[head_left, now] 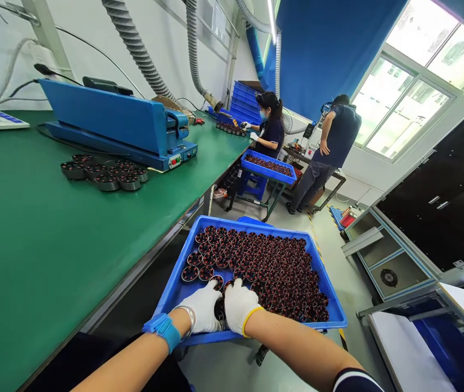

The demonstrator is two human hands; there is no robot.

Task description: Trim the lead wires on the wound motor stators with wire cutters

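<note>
At left, a smooth green bench [93, 245] bears a blue machine [105, 122]. Beside it, a blue plastic tray [175, 296] holds round metal-rimmed parts [281, 272]; gloved left hand [202, 307] and right hand [240, 306] curl over some, grip cannot be told. Right: glossy dark cabinet [452, 188].

The window [423, 65] glares white in a bright, edge-stretched view.

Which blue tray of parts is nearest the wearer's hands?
The near tray: the left hand and right hand are both in it. The far tray stands beyond, beside the co-worker at the bench.
</note>
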